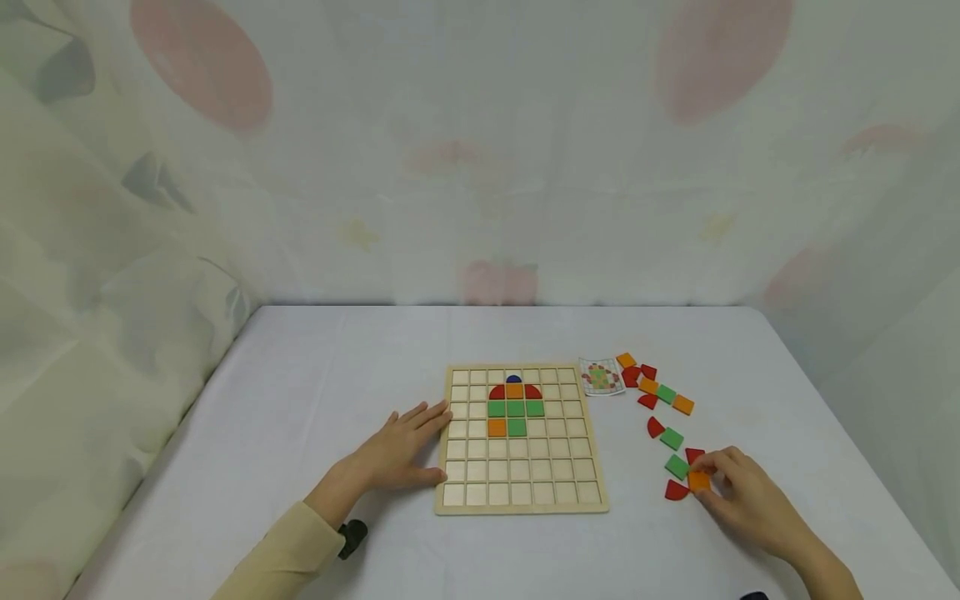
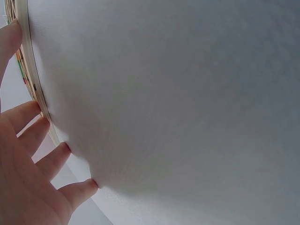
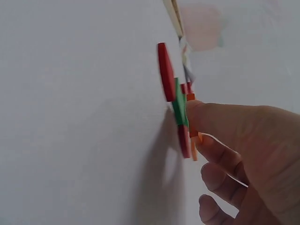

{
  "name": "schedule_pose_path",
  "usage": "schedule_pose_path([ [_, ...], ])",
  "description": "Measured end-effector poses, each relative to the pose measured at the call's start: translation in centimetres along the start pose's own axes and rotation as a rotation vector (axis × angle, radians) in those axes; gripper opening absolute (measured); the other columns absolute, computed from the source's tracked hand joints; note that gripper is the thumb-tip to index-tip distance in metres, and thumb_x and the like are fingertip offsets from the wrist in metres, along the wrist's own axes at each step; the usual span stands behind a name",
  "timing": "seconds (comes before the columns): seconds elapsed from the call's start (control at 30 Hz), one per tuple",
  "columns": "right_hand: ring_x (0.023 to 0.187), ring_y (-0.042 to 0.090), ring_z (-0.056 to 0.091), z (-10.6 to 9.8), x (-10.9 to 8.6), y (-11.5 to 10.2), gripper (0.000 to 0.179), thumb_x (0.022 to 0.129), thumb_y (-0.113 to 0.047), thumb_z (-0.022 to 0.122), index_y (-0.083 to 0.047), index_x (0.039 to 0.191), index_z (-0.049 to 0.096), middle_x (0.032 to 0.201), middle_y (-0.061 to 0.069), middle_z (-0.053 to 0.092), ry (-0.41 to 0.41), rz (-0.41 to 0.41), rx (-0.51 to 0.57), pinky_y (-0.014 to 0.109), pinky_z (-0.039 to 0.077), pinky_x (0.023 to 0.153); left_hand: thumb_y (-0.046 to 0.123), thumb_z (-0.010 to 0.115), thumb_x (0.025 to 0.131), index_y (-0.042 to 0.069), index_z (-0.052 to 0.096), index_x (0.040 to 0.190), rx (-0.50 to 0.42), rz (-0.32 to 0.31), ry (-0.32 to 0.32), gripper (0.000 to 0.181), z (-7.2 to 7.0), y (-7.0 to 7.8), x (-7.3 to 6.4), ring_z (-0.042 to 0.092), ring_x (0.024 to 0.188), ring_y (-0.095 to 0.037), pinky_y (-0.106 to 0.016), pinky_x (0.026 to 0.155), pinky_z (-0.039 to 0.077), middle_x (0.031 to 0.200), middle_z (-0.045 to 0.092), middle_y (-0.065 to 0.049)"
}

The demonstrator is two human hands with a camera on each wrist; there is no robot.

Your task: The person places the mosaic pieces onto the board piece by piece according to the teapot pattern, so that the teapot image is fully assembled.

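My right hand (image 1: 752, 504) pinches an orange square tile (image 1: 699, 481) between thumb and forefinger. In the right wrist view the same orange tile (image 3: 191, 124) stands edge-on under the thumb. Fingers spread, my left hand (image 1: 395, 452) rests against the left edge of a wooden grid board (image 1: 525, 509). On the board, a blue half-round tile (image 1: 513, 379) tops an orange square flanked by two red quarter-rounds (image 1: 532, 392). Below these run a row of green squares (image 1: 515, 408), then an orange square (image 1: 497, 427) beside a green one (image 1: 517, 427).
A small pattern card (image 1: 602, 377) lies at the board's upper right corner. Loose red, green and orange tiles trail from beside it toward my right hand, including a green square (image 1: 677, 467) and a red quarter-round (image 1: 677, 490). White cloth (image 1: 360, 350) covers the table.
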State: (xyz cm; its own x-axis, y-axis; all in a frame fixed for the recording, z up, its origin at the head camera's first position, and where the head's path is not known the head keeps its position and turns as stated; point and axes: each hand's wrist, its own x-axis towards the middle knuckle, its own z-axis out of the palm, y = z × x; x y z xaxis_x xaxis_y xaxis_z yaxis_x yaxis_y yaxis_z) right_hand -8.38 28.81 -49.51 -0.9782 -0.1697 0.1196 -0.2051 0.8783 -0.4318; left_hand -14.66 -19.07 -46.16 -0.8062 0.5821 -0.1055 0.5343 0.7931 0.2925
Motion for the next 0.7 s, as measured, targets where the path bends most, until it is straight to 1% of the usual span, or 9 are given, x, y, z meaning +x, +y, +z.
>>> schedule_pose_path([
  [0.1,0.076,0.009,0.046,-0.2,0.2,-0.3,0.028,0.070,-0.012,0.076,-0.015,0.095,0.064,0.091,-0.003,0.055,0.039,-0.024,0.016,0.018,0.046,0.063,0.045,0.066,0.081,0.010,0.031,0.144,0.001,-0.003,-0.004,0.081,0.0,0.0,0.0,0.023,0.137,-0.037,-0.066,0.100,0.022,0.152,0.024,-0.007],
  [0.2,0.076,0.008,0.045,-0.3,0.7,-0.8,0.030,0.070,-0.012,0.077,-0.015,0.097,0.064,0.091,-0.005,0.055,0.058,-0.050,0.032,0.019,0.045,0.062,0.045,0.066,0.081,0.010,0.031,0.144,0.003,-0.007,-0.009,0.081,0.0,0.0,0.0,0.023,0.137,-0.037,-0.066,0.100,0.022,0.152,0.024,-0.007],
  [0.33,0.077,0.009,0.046,-0.2,1.6,-1.7,0.030,0.070,-0.012,0.078,-0.015,0.097,0.065,0.089,-0.006,0.055,0.059,-0.071,0.059,0.021,0.045,0.064,0.045,0.066,0.081,0.010,0.030,0.144,-0.001,-0.006,-0.009,0.081,-0.1,0.0,0.0,0.023,0.137,-0.037,-0.066,0.100,0.022,0.152,0.024,-0.007],
  [0.57,0.077,0.012,0.044,0.7,3.1,-3.4,0.029,0.072,-0.010,0.077,-0.016,0.097,0.065,0.091,-0.004,0.053,0.060,-0.083,0.090,0.021,0.042,0.063,0.045,0.066,0.081,0.010,0.031,0.144,0.002,0.002,-0.002,0.080,0.0,0.0,0.0,0.024,0.136,-0.037,-0.067,0.100,0.022,0.151,0.025,-0.008],
  [0.7,0.080,0.012,0.046,1.4,4.0,-4.6,0.027,0.073,-0.011,0.076,-0.017,0.097,0.064,0.090,-0.006,0.054,0.062,-0.101,0.107,0.023,0.045,0.067,0.045,0.066,0.081,0.010,0.032,0.144,0.000,0.009,0.005,0.080,-0.1,0.0,0.0,0.024,0.136,-0.037,-0.067,0.099,0.023,0.151,0.025,-0.008],
])
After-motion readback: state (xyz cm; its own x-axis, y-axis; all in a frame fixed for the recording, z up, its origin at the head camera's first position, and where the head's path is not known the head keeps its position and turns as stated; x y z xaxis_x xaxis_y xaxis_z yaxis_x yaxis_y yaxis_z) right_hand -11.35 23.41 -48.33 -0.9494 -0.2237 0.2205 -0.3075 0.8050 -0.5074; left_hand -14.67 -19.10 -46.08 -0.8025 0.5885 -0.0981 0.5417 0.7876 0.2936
